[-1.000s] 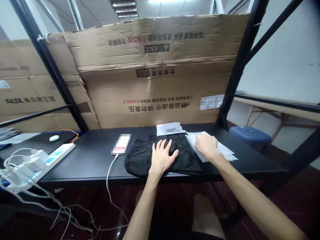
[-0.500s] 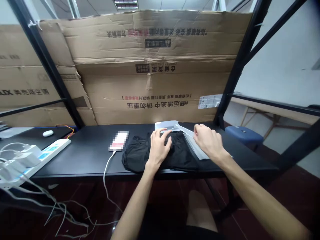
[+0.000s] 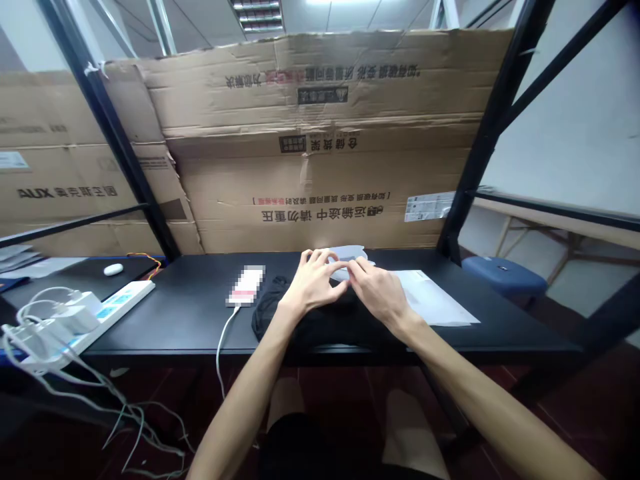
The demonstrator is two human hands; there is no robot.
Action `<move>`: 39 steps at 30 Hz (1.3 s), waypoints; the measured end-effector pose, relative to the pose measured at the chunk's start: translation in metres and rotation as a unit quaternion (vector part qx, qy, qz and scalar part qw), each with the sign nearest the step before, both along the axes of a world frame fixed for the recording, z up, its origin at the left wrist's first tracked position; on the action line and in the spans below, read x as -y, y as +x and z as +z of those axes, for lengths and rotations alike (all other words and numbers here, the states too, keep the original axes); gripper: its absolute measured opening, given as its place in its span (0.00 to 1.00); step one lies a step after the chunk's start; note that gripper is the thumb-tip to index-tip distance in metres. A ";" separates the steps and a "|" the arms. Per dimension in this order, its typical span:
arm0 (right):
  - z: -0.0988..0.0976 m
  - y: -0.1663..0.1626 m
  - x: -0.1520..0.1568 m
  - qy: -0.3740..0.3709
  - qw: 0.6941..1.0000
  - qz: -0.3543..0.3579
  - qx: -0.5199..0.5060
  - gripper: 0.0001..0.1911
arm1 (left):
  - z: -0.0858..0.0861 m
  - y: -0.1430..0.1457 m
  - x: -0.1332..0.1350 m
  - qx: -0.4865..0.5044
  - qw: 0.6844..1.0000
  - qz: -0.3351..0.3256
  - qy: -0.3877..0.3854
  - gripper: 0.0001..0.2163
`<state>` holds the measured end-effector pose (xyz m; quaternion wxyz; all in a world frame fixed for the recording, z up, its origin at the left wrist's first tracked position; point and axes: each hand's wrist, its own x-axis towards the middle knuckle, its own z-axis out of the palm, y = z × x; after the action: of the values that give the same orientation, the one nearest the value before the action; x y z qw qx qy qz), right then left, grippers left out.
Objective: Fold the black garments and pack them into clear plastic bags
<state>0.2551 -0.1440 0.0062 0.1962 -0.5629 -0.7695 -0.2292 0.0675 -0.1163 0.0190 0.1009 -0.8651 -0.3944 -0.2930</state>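
My left hand (image 3: 313,283) is over a bundle of black cloth (image 3: 270,310), its fingers spread and curved and a gap showing between thumb and forefinger. Those two fingers reach across to the fingertips of my right hand (image 3: 377,291). The right fingers are closed in a pinch; what lies between them is hidden. Just behind the fingertips is a whitish translucent plastic piece (image 3: 350,253), partly covered by the hands. To the right of my right hand, a flat translucent white plastic bag or sheet (image 3: 437,303) lies on the black tabletop (image 3: 200,327).
Left of the cloth lies a phone (image 3: 246,285) with a white cable (image 3: 220,357) plugged in. A power strip (image 3: 120,303) with several chargers is at the left. A cardboard sheet (image 3: 320,173) stands behind, between black posts. A blue stool (image 3: 504,275) is at the right.
My right hand has moved left to meet my left hand. The plastic it pinched at the right now lies flat on the tabletop. The view has shifted slightly.
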 end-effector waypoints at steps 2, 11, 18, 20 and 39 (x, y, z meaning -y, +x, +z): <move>-0.005 -0.003 -0.004 0.004 1.000 0.021 0.009 0.19 | -0.002 -0.003 0.001 -0.001 1.000 0.024 -0.004 0.15; -0.022 -0.014 -0.004 0.002 0.995 0.090 -0.048 0.21 | -0.024 -0.009 -0.026 -0.046 0.996 0.069 -0.043 0.20; -0.056 -0.013 0.034 -0.022 0.984 0.172 -0.050 0.24 | -0.060 -0.015 -0.043 -0.010 0.989 0.060 -0.133 0.21; -0.064 -0.012 0.042 -0.042 0.984 0.161 -0.063 0.22 | -0.063 -0.016 -0.046 -0.005 0.987 0.061 -0.146 0.21; -0.076 -0.013 0.041 -0.148 0.962 0.083 -0.212 0.28 | -0.058 -0.025 -0.045 -0.023 0.984 0.053 -0.170 0.20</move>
<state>0.2426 -0.1855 -0.0694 0.2879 -0.5554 -0.7796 0.0292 0.0428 -0.0710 -0.0391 -0.0229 -0.8540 -0.4816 -0.1955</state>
